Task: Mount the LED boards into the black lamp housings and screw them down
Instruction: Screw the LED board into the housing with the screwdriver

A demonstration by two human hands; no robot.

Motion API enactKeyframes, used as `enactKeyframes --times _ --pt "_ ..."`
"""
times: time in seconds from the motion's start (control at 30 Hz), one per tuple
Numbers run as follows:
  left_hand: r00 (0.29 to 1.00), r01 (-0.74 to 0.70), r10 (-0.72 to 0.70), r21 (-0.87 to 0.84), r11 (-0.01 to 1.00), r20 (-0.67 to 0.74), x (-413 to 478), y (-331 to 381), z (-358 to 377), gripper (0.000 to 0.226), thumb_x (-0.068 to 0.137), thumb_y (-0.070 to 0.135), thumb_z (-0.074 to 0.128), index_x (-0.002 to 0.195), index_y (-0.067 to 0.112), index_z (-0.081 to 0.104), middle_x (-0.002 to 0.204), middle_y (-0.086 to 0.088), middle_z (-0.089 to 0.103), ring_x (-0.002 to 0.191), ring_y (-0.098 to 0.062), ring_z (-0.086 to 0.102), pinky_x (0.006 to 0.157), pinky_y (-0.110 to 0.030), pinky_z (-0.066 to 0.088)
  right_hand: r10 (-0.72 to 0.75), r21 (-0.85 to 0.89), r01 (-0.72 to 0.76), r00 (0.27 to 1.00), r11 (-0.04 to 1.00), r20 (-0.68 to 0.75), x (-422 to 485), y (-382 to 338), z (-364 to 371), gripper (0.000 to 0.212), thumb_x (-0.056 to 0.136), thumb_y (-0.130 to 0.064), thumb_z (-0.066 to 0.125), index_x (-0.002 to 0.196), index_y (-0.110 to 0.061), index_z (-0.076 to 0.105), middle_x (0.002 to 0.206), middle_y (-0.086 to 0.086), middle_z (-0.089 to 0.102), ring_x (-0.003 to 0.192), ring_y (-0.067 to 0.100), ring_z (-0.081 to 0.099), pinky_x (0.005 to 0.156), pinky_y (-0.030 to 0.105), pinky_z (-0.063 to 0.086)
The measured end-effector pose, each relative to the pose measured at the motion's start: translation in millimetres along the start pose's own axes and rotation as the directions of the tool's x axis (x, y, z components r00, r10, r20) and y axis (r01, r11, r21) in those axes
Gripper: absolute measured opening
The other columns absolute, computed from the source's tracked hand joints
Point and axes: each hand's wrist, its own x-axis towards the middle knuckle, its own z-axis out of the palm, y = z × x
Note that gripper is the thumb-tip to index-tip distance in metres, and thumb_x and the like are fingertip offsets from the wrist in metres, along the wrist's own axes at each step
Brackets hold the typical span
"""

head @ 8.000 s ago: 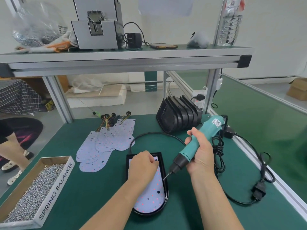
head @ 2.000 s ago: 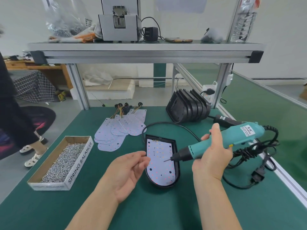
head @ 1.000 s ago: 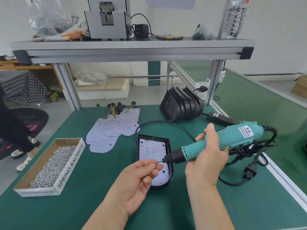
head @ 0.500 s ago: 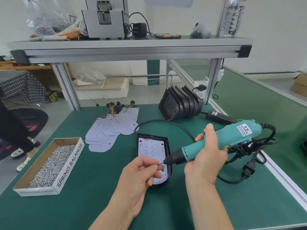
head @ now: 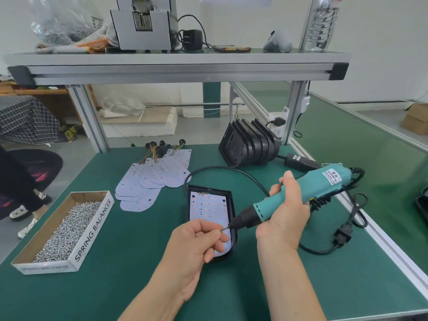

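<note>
Grips driver point(head: 301, 191) in right hand point(head: 284, 212); pinches apparent screw point(head: 224, 230) onto bit tip with left hand point(head: 196, 242). Hovers over board point(head: 206, 205) seated in housing point(head: 232, 200), mid-bench. Cannot tell screws already driven. Leaves most work, likely: loose boards point(head: 148, 181) and stacked housings point(head: 250, 149) behind.

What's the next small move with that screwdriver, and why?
Probably lower the screwdriver tip to a hole in the LED board: the left hand pinches something, likely a screw, at its bit, and the board lies in the black housing.
</note>
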Motion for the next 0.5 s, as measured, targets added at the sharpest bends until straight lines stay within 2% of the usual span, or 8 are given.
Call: enactKeyframes --times 0.07,0.13,0.23,0.4,0.5 --pt "0.997 -0.076 0.077 0.037 0.996 -0.008 -0.2 -3.5 -0.1 0.011 0.09 -0.012 0.056 0.093 -0.007 0.065 0.07 -0.017 0.07 0.051 -0.013 0.053 0.043 -0.015 0.037 0.014 -0.015 -0.015 0.998 1.0 -0.06 1.2 0.5 0.8 0.02 0.088 -0.025 0.072 0.083 -0.021 0.053 0.054 -0.015 0.055 0.053 0.004 0.052 0.059 0.025 0.038" --pt "0.993 -0.116 0.115 0.036 0.993 0.011 0.4 -4.9 -1.7 0.009 0.089 -0.007 0.063 0.095 -0.002 0.066 0.069 -0.014 0.071 0.067 -0.019 0.059 0.045 -0.016 0.038 0.031 -0.018 -0.032 0.997 0.999 -0.077 2.1 0.2 0.2 0.019 0.088 -0.025 0.072 0.084 -0.021 0.053 0.053 -0.016 0.054 0.053 0.005 0.052 0.057 0.024 0.039" --pt "0.992 -0.118 0.116 0.051 0.992 0.043 0.7 -4.4 -4.1 0.024 0.082 0.004 0.073 0.105 0.005 0.066 0.073 -0.012 0.073 0.08 -0.027 0.059 0.048 -0.016 0.039 0.032 -0.014 -0.033 0.996 0.999 -0.084 4.3 -2.1 0.0 0.019 0.088 -0.024 0.072 0.085 -0.021 0.053 0.053 -0.016 0.054 0.052 0.005 0.052 0.053 0.021 0.04" --pt "0.994 -0.106 0.103 0.064 0.992 0.038 3.1 -4.7 -6.4 0.011 0.092 -0.004 0.061 0.102 -0.001 0.064 0.087 -0.019 0.075 0.057 -0.015 0.057 0.044 -0.016 0.037 0.027 -0.002 -0.027 0.996 1.0 -0.081 5.7 -2.7 0.5 0.019 0.088 -0.021 0.072 0.084 -0.02 0.053 0.052 -0.017 0.055 0.052 0.004 0.053 0.048 0.014 0.041" --pt "0.994 -0.11 0.109 0.045 0.993 0.023 3.1 -6.7 -5.8 0.008 0.091 -0.006 0.06 0.099 -0.004 0.063 0.087 -0.02 0.075 0.05 -0.012 0.055 0.04 -0.015 0.034 0.022 -0.002 -0.023 0.997 1.0 -0.071 4.7 -0.1 0.5 0.019 0.088 -0.02 0.072 0.085 -0.021 0.053 0.053 -0.017 0.054 0.053 0.005 0.053 0.05 0.016 0.042"
